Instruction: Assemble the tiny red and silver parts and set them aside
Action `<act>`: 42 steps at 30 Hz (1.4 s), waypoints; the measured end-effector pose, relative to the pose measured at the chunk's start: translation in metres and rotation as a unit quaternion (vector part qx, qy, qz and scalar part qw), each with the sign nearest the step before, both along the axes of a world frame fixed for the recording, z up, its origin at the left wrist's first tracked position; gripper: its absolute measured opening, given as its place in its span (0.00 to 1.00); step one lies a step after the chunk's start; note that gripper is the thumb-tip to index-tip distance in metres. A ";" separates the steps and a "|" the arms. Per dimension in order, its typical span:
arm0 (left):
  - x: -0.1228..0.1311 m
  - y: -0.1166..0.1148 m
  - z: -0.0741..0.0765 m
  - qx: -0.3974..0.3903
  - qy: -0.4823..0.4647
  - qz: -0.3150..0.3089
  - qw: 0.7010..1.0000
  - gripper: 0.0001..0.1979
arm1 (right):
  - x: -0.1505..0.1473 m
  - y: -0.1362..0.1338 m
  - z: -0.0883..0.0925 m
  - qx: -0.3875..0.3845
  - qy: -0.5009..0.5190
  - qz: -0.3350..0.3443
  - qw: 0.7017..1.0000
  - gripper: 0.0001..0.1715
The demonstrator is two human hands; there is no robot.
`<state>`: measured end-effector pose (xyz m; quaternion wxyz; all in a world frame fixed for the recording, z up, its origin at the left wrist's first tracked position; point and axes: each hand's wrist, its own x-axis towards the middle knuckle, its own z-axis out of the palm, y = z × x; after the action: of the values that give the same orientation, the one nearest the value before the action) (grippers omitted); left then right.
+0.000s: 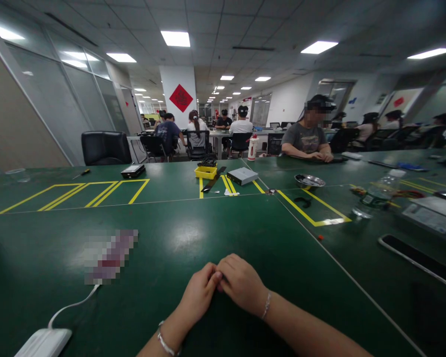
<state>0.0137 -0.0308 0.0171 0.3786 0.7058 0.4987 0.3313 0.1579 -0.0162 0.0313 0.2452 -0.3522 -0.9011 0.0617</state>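
Near the front of the green table, my left hand and my right hand are clasped together. The right hand's fingers fold over the fingertips of the left, and both hands are closed. No object shows between them, though the inner fingers are partly hidden. A bracelet circles each wrist. To the left lies a flat pixelated object, joined by a white cable to a white block.
Farther back are a yellow bin, a grey box, a metal bowl and yellow tape outlines. On the right stand a water bottle and a phone. Across the table sits a person.
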 end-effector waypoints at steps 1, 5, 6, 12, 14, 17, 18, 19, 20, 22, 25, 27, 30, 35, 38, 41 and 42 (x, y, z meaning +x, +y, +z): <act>0.000 0.000 -0.001 -0.008 -0.014 -0.003 1.000 0.14 | -0.002 0.001 -0.003 0.001 -0.004 -0.001 1.000 0.06; -0.001 0.004 -0.007 -0.047 -0.048 -0.012 0.998 0.13 | 0.002 0.004 -0.004 -0.012 -0.012 0.012 1.000 0.06; -0.002 0.005 -0.009 -0.055 -0.058 -0.012 0.997 0.12 | 0.005 0.005 -0.002 -0.022 -0.012 0.025 0.999 0.08; -0.006 0.011 -0.008 -0.127 -0.165 0.001 0.978 0.10 | 0.061 0.045 0.014 -0.059 -0.008 -0.055 0.997 0.23; -0.007 0.012 -0.004 -0.149 -0.208 0.021 0.967 0.09 | 0.099 0.067 0.011 -0.050 -0.018 -0.216 0.975 0.22; -0.007 0.012 0.002 -0.171 -0.270 0.059 0.946 0.10 | 0.162 0.089 -0.006 -0.032 -0.064 -0.457 0.887 0.24; -0.007 0.013 0.003 -0.176 -0.289 0.069 0.938 0.11 | 0.181 0.092 -0.014 -0.038 -0.079 -0.509 0.857 0.25; -0.007 0.014 0.002 -0.177 -0.308 0.077 0.932 0.12 | 0.197 0.093 -0.022 -0.050 -0.089 -0.541 0.835 0.26; -0.006 0.015 0.001 -0.177 -0.324 0.082 0.926 0.13 | 0.211 0.094 -0.030 -0.069 -0.100 -0.557 0.821 0.26; -0.007 0.018 -0.003 -0.169 -0.349 0.091 0.917 0.14 | 0.229 0.094 -0.042 -0.104 -0.123 -0.557 0.815 0.26; -0.009 0.023 -0.010 -0.159 -0.366 0.098 0.912 0.11 | 0.237 0.095 -0.046 -0.128 -0.153 -0.527 0.826 0.24; -0.011 0.024 -0.012 -0.156 -0.376 0.103 0.908 0.10 | 0.237 0.096 -0.042 -0.129 -0.155 -0.528 0.825 0.23; -0.012 0.022 -0.008 -0.158 -0.375 0.113 0.906 0.07 | 0.235 0.095 -0.034 -0.133 -0.135 -0.555 0.810 0.22; -0.010 0.020 -0.003 -0.186 -0.343 0.126 0.912 0.12 | 0.223 0.095 -0.029 -0.127 -0.023 -0.541 0.831 0.17; -0.012 0.022 -0.006 -0.200 -0.340 0.121 0.911 0.15 | 0.193 0.095 -0.026 -0.173 0.118 -0.487 0.848 0.13; -0.014 0.024 -0.009 -0.194 -0.339 0.109 0.914 0.16 | 0.141 0.087 -0.020 -0.320 0.327 -0.350 0.817 0.10; -0.014 0.025 -0.010 -0.190 -0.332 0.104 0.918 0.16 | 0.121 0.083 -0.018 -0.374 0.400 -0.287 0.786 0.09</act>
<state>-0.0003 -0.0063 0.0068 0.6127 0.4141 0.4682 0.4837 0.2788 0.0664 0.0135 0.4391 -0.6027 -0.4863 0.4555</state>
